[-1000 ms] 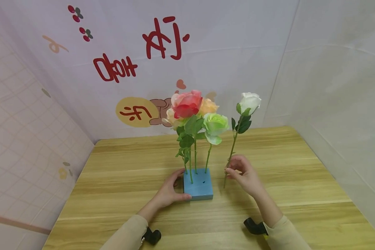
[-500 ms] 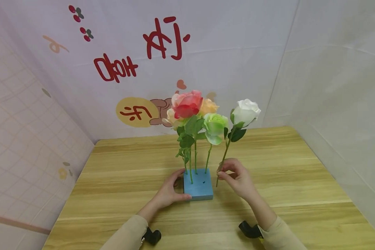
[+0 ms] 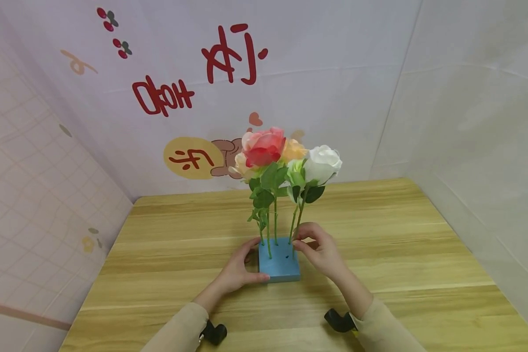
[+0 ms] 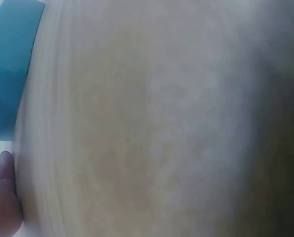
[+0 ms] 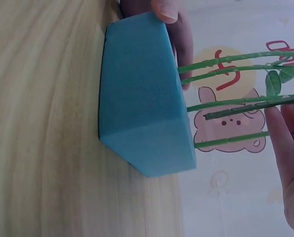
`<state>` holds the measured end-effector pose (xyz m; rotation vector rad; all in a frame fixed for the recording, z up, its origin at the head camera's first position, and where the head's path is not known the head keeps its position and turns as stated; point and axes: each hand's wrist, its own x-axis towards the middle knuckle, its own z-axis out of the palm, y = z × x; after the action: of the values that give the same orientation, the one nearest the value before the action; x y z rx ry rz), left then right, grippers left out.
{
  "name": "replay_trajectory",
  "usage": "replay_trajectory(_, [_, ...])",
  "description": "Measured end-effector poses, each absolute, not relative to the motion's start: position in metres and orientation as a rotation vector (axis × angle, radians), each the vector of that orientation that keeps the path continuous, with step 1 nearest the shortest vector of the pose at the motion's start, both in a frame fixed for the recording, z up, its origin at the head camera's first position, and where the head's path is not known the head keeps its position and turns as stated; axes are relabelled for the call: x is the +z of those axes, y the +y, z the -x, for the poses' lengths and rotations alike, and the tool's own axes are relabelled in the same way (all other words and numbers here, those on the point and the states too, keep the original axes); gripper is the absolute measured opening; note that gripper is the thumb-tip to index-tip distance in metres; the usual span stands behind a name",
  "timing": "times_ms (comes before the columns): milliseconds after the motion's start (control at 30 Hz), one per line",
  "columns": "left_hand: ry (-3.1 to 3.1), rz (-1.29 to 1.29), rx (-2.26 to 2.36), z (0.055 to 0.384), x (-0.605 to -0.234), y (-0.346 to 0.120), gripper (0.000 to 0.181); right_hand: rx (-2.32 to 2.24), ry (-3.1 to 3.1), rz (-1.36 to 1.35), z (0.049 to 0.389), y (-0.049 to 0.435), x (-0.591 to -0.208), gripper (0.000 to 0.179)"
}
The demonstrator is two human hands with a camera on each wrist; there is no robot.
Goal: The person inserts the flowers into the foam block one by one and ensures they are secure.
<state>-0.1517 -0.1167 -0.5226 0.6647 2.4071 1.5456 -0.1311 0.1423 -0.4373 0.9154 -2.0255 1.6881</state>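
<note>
A blue block sits on the wooden table, with holes in its top. My left hand grips its left side, thumb at the front corner and fingers towards the back. Between thumb and fingers, my right hand pinches the stem of a white rose, low down. The stem's bare lower end hangs just above the block's top in the right wrist view. Standing in the block are a pink-red rose, an orange rose, a cream rose and a green rose, partly hidden behind the white one.
One dark hole shows in the block's top, right of the front stem. The wooden table extends around the block to a printed cloth wall behind. Black wrist-worn pieces stick out at both sleeves.
My right hand has carried the white rose leftward, from beside the block to over its right part, so the flower now overlaps the green rose. The left hand and block have stayed put.
</note>
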Motion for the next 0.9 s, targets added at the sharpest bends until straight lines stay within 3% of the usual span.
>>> replay_trajectory(900, [2.418,-0.662,1.552,0.151,-0.522,-0.116,0.096,1.598,-2.085,-0.903,0.135,0.128,-0.445,0.031])
